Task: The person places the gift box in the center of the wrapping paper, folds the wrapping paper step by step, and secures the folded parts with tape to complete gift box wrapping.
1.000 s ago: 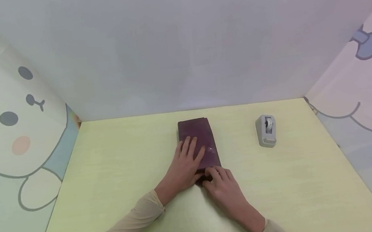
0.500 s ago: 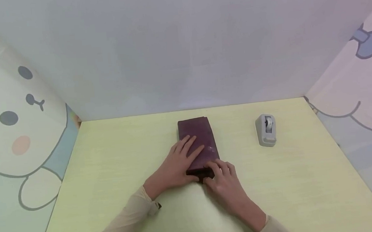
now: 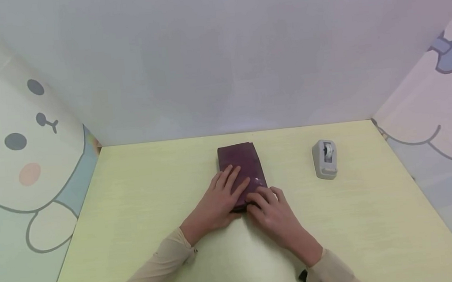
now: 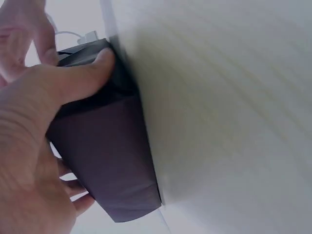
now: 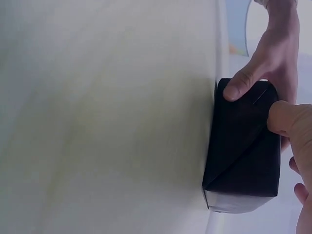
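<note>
A box wrapped in dark purple paper [image 3: 240,155] lies lengthwise on the table. My left hand [image 3: 217,199] rests across its top with the fingers spread and fairly straight. In the left wrist view, that hand's thumb [image 4: 85,78] presses on the near end of the box. Folded paper with a slanting crease covers this end face [image 5: 243,151] in the right wrist view. My right hand [image 3: 273,217] bends its fingers over the top near edge, its thumb against the folded end, pinching the paper there. A shiny spot shows on top.
A grey tape dispenser [image 3: 325,159] with a roll in it stands to the right of the box. Behind the pale yellow table [image 3: 141,178] rises a plain wall [image 3: 228,70]. Cartoon-printed panels flank the table on both sides.
My left hand drew back left, then came slightly forward again. My right hand's fingers moved up onto the top near edge. The open dark gap at the near end is now mostly covered.
</note>
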Available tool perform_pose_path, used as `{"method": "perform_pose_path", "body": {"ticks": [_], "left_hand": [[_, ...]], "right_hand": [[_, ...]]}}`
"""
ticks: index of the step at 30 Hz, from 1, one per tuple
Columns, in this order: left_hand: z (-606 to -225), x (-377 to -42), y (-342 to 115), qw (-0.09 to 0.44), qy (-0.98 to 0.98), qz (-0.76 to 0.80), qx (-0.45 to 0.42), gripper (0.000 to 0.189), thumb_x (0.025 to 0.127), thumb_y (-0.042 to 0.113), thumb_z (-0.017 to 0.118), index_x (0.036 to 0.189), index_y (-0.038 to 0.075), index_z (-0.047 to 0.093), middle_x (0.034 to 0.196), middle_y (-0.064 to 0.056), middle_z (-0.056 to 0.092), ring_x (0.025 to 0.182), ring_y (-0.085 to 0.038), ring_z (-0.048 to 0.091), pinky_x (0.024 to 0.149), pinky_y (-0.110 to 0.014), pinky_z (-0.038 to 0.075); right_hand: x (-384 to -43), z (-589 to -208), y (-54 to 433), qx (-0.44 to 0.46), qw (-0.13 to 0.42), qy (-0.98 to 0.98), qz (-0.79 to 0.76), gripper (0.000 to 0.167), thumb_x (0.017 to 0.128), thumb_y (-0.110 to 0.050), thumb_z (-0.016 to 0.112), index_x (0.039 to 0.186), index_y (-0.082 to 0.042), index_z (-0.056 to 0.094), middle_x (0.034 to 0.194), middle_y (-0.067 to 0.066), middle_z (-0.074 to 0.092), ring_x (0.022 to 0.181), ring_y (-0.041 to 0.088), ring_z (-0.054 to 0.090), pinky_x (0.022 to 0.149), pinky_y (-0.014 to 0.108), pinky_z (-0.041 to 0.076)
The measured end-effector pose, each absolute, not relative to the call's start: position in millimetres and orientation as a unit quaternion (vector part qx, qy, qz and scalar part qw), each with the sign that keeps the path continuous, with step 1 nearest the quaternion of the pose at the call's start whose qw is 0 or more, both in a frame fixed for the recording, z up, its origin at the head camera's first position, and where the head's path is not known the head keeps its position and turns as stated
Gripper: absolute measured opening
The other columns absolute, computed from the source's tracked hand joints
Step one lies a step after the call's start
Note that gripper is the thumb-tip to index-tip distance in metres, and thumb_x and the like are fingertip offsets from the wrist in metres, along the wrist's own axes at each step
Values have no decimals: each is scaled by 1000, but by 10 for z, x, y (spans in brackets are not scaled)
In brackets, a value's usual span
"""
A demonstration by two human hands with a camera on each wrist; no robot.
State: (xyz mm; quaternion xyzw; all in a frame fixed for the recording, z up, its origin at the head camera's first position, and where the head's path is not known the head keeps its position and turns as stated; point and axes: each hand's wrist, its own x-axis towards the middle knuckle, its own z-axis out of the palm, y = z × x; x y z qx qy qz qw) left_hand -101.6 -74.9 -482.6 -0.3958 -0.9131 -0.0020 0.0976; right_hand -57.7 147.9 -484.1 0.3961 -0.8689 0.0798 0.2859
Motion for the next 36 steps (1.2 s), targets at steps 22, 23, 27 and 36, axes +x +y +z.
{"method": "perform_pose_path", "body": {"ticks": [22,23,27,36], "left_hand": [[-4846,-1031,-731,88,-914,-19,-395,78,100,64,55,161,17,41,170,-22,29,159,-41,26,126,-54,31],[-4843,-1030,-730,89,-914,-20,-394,78,100,64,54,161,17,41,170,-22,29,159,-41,26,126,-53,31],[-4833,-1029,-735,87,-916,-14,-391,76,101,64,53,161,18,41,170,-20,29,159,-40,26,126,-53,31],[-4833,-1047,-745,82,-917,-32,-389,75,101,65,50,160,21,43,170,-18,31,159,-37,28,125,-52,31]], "right_hand": [[-812,-4971,1508,284,178,-939,73,74,78,-37,92,131,-2,55,126,15,59,114,33,55,86,44,53],[-819,-4964,1508,283,174,-939,86,73,77,-36,93,130,-2,56,125,14,59,113,32,55,87,44,53],[-831,-4936,1515,294,161,-935,121,68,80,-37,90,128,-2,57,119,13,61,113,32,55,95,44,52],[-820,-4871,1509,312,110,-935,127,52,93,-34,76,128,0,55,113,11,57,114,31,49,108,41,42]]}}
